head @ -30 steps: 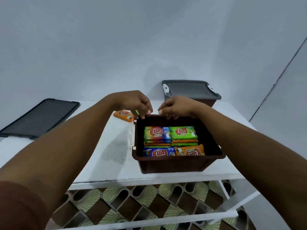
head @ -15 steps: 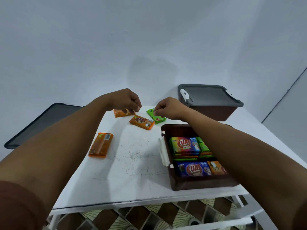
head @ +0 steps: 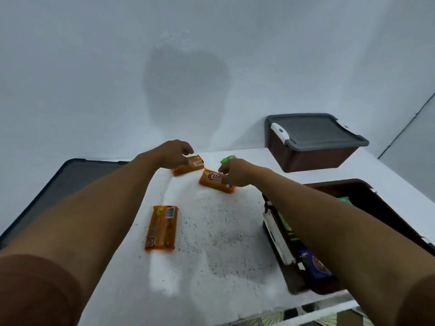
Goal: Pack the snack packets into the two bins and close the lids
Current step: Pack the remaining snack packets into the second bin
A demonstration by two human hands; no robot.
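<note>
Left hand (head: 174,155) curls over the far packet (head: 191,165), right hand (head: 235,174) over the right end of the middle packet (head: 213,180), whose long axis runs left-right; neither grip is discernible; the open bin (head: 376,198) lies rightward, nearer the right hand.

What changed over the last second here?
Both hands left the far rim of the open bin and reached left to the loose packets: left hand onto the far orange packet, right hand onto the logo-up orange packet; grips unclear. Green packet, near orange packet, closed bin, loose lid stayed put.
</note>
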